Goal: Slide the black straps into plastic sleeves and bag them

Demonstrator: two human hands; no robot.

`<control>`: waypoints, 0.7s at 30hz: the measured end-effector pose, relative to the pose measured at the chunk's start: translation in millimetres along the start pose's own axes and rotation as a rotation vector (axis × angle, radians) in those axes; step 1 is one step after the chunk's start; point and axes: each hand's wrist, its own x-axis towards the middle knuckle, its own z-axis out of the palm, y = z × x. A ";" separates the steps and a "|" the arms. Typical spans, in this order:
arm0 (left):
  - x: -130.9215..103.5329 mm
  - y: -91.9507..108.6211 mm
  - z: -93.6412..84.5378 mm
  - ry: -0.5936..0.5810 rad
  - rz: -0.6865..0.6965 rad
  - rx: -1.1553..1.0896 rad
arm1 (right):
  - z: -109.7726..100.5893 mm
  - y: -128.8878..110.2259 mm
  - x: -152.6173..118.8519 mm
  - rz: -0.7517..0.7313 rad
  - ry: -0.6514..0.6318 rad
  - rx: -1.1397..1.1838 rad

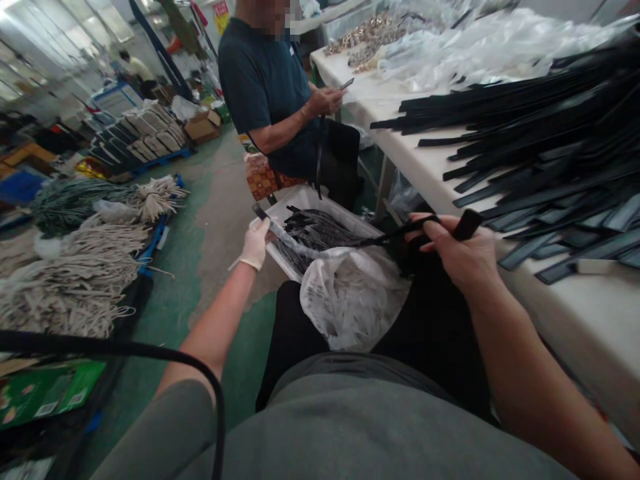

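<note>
Between my two hands stretches a black strap (383,239), its left length looking pale and translucent, like plastic film; I cannot tell whether the film lies on it or is separate. My left hand (255,245), in a whitish glove, is closed on the end at left, with a dark tip sticking up past the fingers. Bare, my right hand (463,257) grips the other part, and a wide black end stands out above the thumb. Below the strap, a bag of clear plastic strips (353,300) rests between my knees. Just beyond it sits a white crate (345,212) of dark straps.
At right, a pale table (415,157) bears a heap of black straps (540,133) and clear plastic sheeting (465,50). Facing the table, a seated person (267,93) holds a small dark item. Bundles of beige cords (75,273) lie on a pallet at left.
</note>
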 end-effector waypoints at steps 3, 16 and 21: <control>57.1 37.9 10.7 0.136 0.176 0.202 | 11.2 1.2 22.6 -0.113 0.143 -0.071; -99.1 -107.1 71.5 -0.567 -0.089 0.445 | -27.5 20.5 -46.0 -0.075 0.183 0.139; -129.3 -157.2 98.5 -0.568 -0.120 0.595 | -29.7 41.0 -68.1 0.029 0.104 0.157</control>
